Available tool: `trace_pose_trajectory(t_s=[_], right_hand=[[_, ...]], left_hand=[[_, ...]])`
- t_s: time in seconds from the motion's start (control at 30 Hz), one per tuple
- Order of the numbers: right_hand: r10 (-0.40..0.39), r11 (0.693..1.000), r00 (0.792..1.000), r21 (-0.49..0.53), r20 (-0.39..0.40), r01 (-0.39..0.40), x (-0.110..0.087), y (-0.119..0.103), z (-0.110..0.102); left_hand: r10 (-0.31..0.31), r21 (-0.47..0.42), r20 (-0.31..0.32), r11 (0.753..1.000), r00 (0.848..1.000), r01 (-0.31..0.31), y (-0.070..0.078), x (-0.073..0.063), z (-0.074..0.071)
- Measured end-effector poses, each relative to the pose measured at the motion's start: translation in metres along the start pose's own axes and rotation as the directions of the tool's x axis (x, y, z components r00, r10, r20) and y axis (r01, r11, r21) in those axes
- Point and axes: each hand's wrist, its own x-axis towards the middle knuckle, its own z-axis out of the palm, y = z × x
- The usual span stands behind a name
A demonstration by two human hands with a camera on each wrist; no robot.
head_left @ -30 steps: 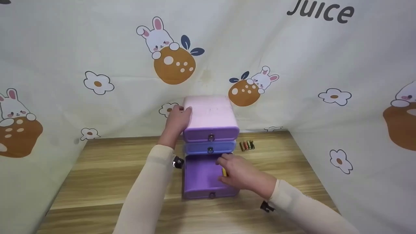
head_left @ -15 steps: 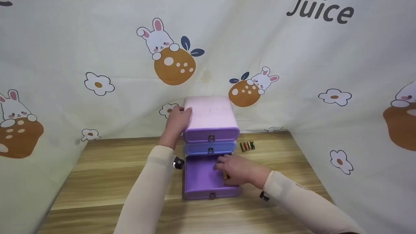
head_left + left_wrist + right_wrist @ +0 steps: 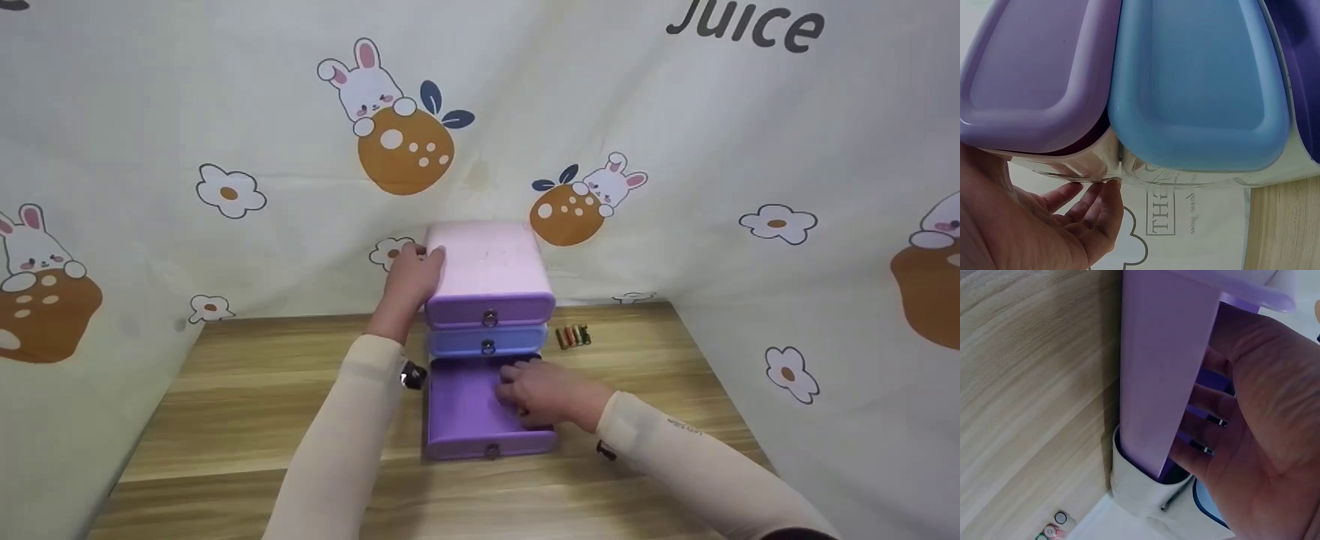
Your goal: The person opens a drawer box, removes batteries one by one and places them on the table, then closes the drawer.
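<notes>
A small drawer cabinet with a pink top (image 3: 487, 259) stands on the table. Its top purple drawer (image 3: 465, 309) and blue drawer (image 3: 454, 341) are in, while the bottom purple drawer (image 3: 465, 405) is pulled out. My left hand (image 3: 412, 277) rests against the cabinet's upper left side; in the left wrist view its bent fingers (image 3: 1092, 211) touch that side. My right hand (image 3: 544, 394) reaches over the open drawer's right wall with curled fingers. It pinches a battery, of which only an orange-yellow bit shows below the fingers in the head view.
Several batteries (image 3: 574, 337) lie in a row on the wooden table (image 3: 285, 397), right of the cabinet; their ends also show in the right wrist view. A printed cloth (image 3: 300, 247) hangs behind and at both sides.
My right hand has shifted slightly left inside the bottom drawer, its fingers closing in. The yellow battery under it shows less than before. My left hand stays in place.
</notes>
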Motion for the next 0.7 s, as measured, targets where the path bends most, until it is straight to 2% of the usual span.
trace_pose_trajectory(t_s=[0.23, 0.7], right_hand=[[0.006, 1.0, 1.0, -0.002, 0.023, -0.006, 0.0048, 0.0033, 0.0063], [0.012, 0.994, 1.0, 0.104, 0.024, -0.015, 0.006, 0.0078, 0.0102]], left_hand=[[-0.035, -0.01, 0.019, 0.999, 0.999, 0.035, -0.0013, 0.0019, -0.0005], [-0.033, -0.019, 0.028, 0.999, 0.999, 0.034, -0.0012, -0.0003, -0.0012]])
